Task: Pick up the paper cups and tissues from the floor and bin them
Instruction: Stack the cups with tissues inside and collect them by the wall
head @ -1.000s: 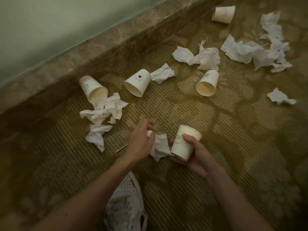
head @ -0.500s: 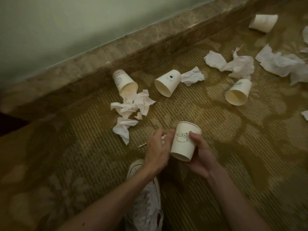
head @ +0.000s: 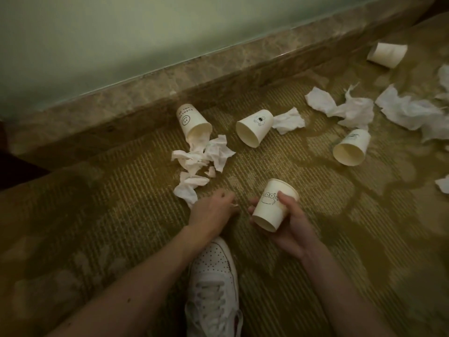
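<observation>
The right hand (head: 290,227) curls its fingers round a white paper cup with a drawn face (head: 272,207), held tilted over the olive carpet floor (head: 121,215). The left hand (head: 213,211) is beside it with fingers curled, but I cannot tell whether they pinch anything. Crumpled white tissues (head: 201,156) lie just beyond.

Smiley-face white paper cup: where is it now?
Head view, left of centre: the smiley-face white paper cup lies on its side beside the brown stone skirting, crumpled white tissues at its mouth.

A ribbed, olive-gold patterned carpet (head: 328,276) runs up to a mottled brown marble skirting (head: 170,81) beneath a pale green wall (head: 121,32). A white perforated lace-up sneaker (head: 211,283) rests on the carpet at lower centre, toe toward the skirting. An unidentifiable dark shape (head: 14,164) sits at the left edge.
</observation>
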The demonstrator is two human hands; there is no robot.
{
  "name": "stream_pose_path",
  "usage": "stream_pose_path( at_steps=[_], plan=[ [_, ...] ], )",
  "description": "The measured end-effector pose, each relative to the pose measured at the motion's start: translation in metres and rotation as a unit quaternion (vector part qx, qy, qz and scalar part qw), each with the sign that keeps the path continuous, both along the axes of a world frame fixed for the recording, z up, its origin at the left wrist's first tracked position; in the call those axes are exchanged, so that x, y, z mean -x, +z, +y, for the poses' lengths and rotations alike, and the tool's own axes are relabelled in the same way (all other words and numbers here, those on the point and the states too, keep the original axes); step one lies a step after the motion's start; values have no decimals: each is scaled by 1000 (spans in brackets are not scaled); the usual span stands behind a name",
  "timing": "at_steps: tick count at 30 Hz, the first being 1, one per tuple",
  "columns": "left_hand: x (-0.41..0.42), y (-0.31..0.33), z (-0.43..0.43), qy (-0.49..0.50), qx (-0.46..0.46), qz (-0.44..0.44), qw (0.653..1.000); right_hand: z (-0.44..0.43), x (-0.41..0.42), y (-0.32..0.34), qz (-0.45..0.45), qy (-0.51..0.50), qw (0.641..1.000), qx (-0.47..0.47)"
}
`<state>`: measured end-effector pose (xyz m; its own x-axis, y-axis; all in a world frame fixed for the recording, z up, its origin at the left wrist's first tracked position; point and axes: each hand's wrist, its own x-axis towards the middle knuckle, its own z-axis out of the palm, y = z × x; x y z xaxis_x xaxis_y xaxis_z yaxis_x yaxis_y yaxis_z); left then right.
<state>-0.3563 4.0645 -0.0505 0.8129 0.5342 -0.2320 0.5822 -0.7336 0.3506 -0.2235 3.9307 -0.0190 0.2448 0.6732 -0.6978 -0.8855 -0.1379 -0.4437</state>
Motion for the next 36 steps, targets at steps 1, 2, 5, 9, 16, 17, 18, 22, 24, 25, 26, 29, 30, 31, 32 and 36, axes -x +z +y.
stream_pose_path(
  at_steps=[1,2,5,9,16,17,18,22,24,25,26,29,30,31,32,36],
  plan=[
    [0,-1,-3,-37,-24,5,999,1,1,1,-3,1,1000,9],
    [-1,-1,-4,-64,-39,4,997,3,2,0,-6,1,1000,18],
    [4,3,-1,-88,-41,-8,995,12,5,1,-13,1,999,33],
    [21,14,17,19,-45,-93,994,26,6,7,-26,-15,999,27],
    [51,14,67,214,25,-184,959,56,25,13,-28,-4,999,33],
    [52,8,69,225,45,-163,960,59,28,12,-24,-4,999,30],
    [52,3,69,230,63,-137,961,61,30,11,-20,-5,999,31],
    [53,-16,64,131,-34,22,991,71,32,8,-2,-10,1000,26],
    [54,-24,59,70,-109,33,991,75,30,4,4,-18,999,32],
    [56,-25,58,54,-122,8,991,78,28,2,4,-21,999,35],
    [58,-28,58,44,-127,-27,991,82,27,1,1,-24,999,40],
    [64,-33,62,61,-146,-112,981,94,20,0,-32,-19,999,39],
    [65,-31,65,95,-148,-142,974,98,17,0,-40,-18,999,31],
    [65,-28,70,136,-140,-172,965,103,14,0,-44,-16,999,19],
    [63,-23,75,175,-121,-198,957,108,11,2,-49,-12,999,8],
    [50,-8,100,236,-55,-229,943,127,4,5,-80,-10,997,0]
  ],
)
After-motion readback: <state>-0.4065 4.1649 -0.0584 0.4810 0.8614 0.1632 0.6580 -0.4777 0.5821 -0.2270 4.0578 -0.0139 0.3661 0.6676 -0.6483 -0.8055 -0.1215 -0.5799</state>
